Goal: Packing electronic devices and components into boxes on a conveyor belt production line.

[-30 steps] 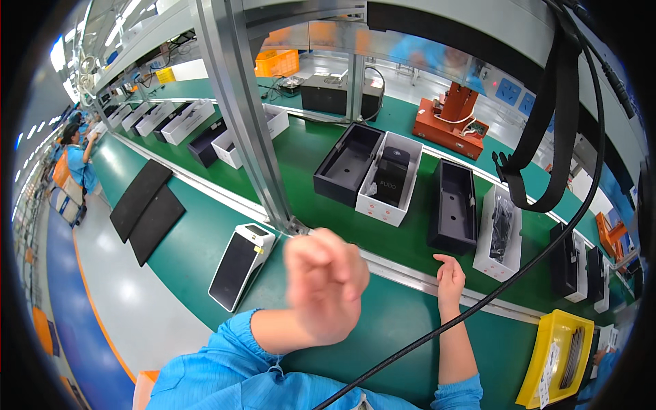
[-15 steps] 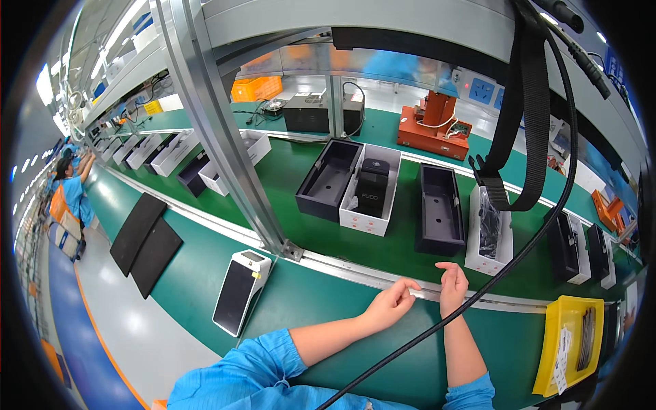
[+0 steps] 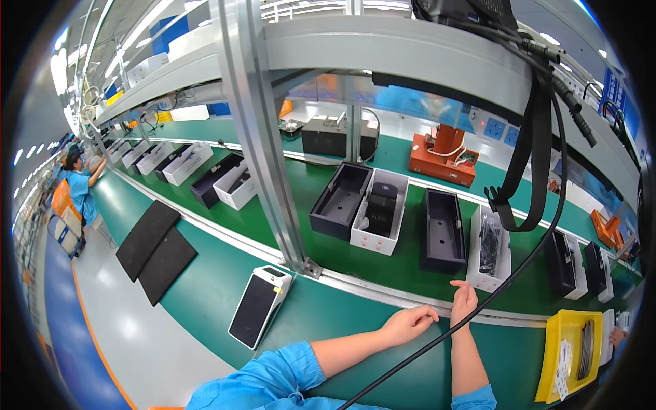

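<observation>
My left hand lies over the near edge of the conveyor, its fingers curled in and nothing in them. Beside it my right hand is raised at the metal rail, the fingers bent together and holding nothing. Just beyond my right hand stands a white box with a plastic-wrapped black item in it. Left of that is an empty dark box lid. Farther left sit another dark lid and a white box holding a black packed piece. A white handheld payment terminal lies left of my left forearm.
Black foam sheets lie on the bench at left. A yellow bin with papers and dark strips stands at right, near another person's hand. A metal post, a black cable and a hanging strap cross the space.
The whole view has shifted, so the bench appears lower and slightly farther right. Another person's hand now shows beside the yellow bin. My hands keep nearly the same curled pose.
</observation>
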{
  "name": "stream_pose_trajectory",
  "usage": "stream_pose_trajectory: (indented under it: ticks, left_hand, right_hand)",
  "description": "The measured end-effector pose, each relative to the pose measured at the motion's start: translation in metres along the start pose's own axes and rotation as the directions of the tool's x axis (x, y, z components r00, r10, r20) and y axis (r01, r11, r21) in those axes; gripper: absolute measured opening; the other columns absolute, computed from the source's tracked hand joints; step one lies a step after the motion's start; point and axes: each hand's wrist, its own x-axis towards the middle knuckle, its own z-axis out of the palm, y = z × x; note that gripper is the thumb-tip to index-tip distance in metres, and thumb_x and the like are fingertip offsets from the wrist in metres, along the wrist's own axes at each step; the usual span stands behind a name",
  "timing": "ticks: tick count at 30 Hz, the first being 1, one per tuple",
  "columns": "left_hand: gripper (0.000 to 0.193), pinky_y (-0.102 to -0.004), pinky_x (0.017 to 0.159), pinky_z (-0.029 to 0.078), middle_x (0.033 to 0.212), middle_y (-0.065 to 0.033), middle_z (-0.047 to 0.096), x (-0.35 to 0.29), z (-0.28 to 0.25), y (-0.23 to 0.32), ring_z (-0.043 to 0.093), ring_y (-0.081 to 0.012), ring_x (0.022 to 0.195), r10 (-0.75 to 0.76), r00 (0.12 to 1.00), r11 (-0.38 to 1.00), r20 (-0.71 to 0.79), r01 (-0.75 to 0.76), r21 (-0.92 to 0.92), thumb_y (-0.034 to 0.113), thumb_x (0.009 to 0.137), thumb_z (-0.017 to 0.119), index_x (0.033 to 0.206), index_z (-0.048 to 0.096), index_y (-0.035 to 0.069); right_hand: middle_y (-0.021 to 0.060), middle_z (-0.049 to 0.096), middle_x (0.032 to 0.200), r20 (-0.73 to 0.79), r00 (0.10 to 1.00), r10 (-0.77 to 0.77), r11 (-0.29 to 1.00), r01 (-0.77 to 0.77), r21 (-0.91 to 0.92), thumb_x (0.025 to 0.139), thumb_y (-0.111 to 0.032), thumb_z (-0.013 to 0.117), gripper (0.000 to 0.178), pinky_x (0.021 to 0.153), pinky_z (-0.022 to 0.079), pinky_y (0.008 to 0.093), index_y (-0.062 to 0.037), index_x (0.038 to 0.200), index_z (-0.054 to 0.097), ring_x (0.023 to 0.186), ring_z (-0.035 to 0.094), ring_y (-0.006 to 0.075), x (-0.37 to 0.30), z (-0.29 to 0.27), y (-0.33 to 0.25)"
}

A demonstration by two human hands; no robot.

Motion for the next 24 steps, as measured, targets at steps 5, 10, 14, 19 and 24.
stream_pose_trajectory:
  ticks: [5,10,14,19,24]
  left_hand:
    - [0.016,-0.0254,0.062,0.041,0.072,0.0034,0.052,0.001,-0.001,0.000,0.048,-0.0070,0.066,-0.033,0.998,0.999,0.052,0.034,-0.010,0.019,0.100,0.054,0.110,0.060,0.009]
    - [0.013,-0.0319,0.060,0.047,0.072,-0.0055,0.060,0.007,0.010,-0.017,0.057,-0.0145,0.063,0.070,0.993,0.997,-0.094,-0.067,0.032,0.020,0.097,0.057,0.107,0.064,0.015]
    - [0.016,-0.0271,0.074,0.049,0.088,-0.0035,0.059,0.016,0.012,0.013,0.057,-0.0107,0.080,-0.079,0.959,0.972,-0.273,0.014,-0.233,0.010,0.098,0.054,0.112,0.060,0.006]
    - [0.027,-0.0360,0.081,0.051,0.102,-0.0136,0.063,0.121,-0.002,0.029,0.065,-0.0260,0.090,0.352,0.899,0.927,-0.260,-0.296,0.231,0.011,0.094,0.059,0.119,0.057,0.003]
    - [0.042,-0.0415,0.092,0.047,0.117,-0.0222,0.060,0.255,0.022,0.061,0.059,-0.0370,0.106,0.540,0.841,0.746,-0.045,-0.453,0.489,0.022,0.094,0.058,0.131,0.052,0.001]
  right_hand:
    - [-0.0051,0.051,0.070,-0.044,0.999,0.026,0.998,-0.028,-0.048,0.105,-0.027,0.043,0.039,0.057,0.030,0.0229,-0.0005,0.090,0.067,0.063,0.038,0.0031,0.001,-0.006,0.001]
    - [-0.0047,0.049,0.070,-0.122,0.990,0.066,0.998,-0.067,-0.010,0.105,-0.027,0.043,0.038,0.056,0.030,0.0232,-0.0012,0.090,0.068,0.062,0.036,0.0034,0.002,-0.012,-0.002]
    - [-0.0057,0.043,0.066,-0.203,0.978,0.053,0.998,-0.048,0.026,0.105,-0.027,0.043,0.039,0.054,0.029,0.0234,-0.0019,0.090,0.069,0.060,0.034,0.0036,0.002,-0.025,-0.006]
    - [-0.0069,0.037,0.062,-0.220,0.973,0.065,0.994,-0.042,0.104,0.105,-0.027,0.043,0.039,0.052,0.027,0.0236,-0.0027,0.090,0.070,0.057,0.032,0.0037,0.008,-0.020,-0.010]
    - [-0.0056,0.037,0.059,-0.206,0.977,0.062,0.996,-0.048,0.069,0.105,-0.026,0.043,0.039,0.051,0.030,0.0246,-0.0030,0.090,0.070,0.055,0.034,0.0047,0.018,-0.031,-0.004]
